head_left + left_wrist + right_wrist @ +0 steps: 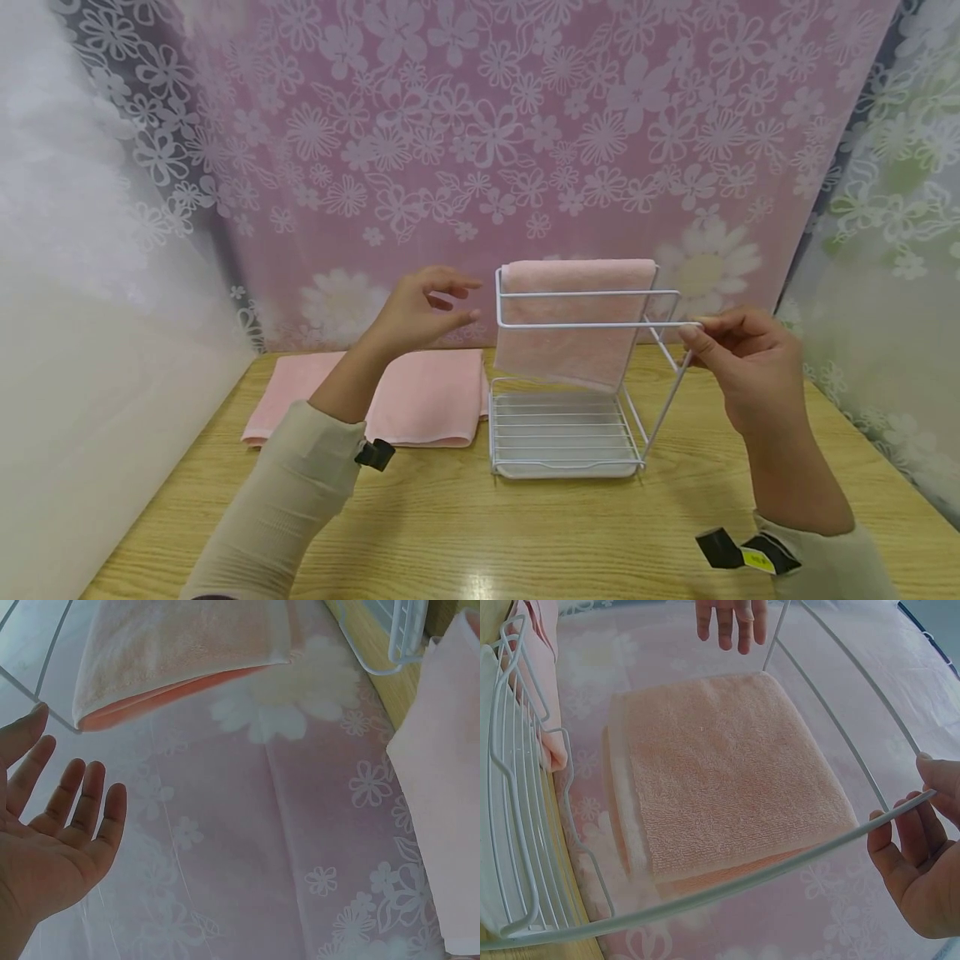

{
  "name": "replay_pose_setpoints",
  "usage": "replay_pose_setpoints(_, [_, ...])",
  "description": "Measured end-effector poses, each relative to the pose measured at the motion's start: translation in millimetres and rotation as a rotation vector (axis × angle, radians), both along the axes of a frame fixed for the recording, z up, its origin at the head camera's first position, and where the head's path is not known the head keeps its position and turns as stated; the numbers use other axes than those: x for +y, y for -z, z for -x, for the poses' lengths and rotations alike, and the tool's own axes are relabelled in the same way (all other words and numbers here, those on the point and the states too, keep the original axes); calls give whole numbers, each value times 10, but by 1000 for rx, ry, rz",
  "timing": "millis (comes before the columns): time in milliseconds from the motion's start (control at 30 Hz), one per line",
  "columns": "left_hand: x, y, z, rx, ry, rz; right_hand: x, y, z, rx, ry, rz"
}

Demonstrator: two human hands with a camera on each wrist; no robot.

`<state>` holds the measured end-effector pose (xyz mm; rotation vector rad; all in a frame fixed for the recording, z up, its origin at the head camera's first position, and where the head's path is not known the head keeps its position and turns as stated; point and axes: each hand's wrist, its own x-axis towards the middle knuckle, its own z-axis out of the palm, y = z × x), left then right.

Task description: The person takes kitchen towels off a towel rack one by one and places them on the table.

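Observation:
A white wire rack stands on the table, and a pink towel hangs folded over its rear top bar. My right hand pinches the rack's front right upper corner between thumb and fingers; the right wrist view shows this grip on the wire too. To the left of the rack, my left hand hovers in the air with fingers apart and nothing in them. In the left wrist view that hand is just beside the hanging towel, not touching it.
Folded pink towels lie on the wooden table left of the rack, partly behind my left forearm. A white tray sits in the rack's base under its wires. A pink floral backdrop rises behind, with pale sheets on both sides.

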<state>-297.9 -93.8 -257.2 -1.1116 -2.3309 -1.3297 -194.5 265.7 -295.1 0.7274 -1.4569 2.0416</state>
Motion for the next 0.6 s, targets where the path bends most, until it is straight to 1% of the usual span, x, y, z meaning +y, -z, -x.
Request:
replay_pose_setpoints(367, [118, -169, 57, -56, 2, -35, -7, -16, -10, -8, -9, -1])
replay_pose_setpoints(600, [203, -255, 103, -72, -11, -11, -12, -21, -11, -3, -15, 1])
